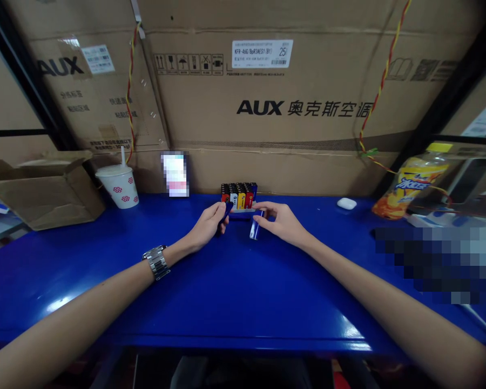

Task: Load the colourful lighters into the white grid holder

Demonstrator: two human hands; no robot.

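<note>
Several lighters (241, 201) with black tops and red, white and yellow bodies stand upright in tight rows, in a small blue display box (243, 215) near the back of the table. At the box's front left corner, my left hand (211, 221) is closed around a narrow dark blue piece (226, 212). My right hand (281, 220) is at the front right corner, its thumb and fingers pinching a small blue piece with a pale, shiny face (256, 227). Whether these two pieces are flaps of the box or separate things, I cannot tell. A metal watch (156, 262) circles my left wrist.
Large cardboard cartons (308, 65) wall the back of the blue table (243, 297). On the left are an open carton (48, 194), a paper cup with straw (119, 186) and a blurred upright screen (176, 174). A white case (346, 203) and an orange drink bottle (411, 181) stand right.
</note>
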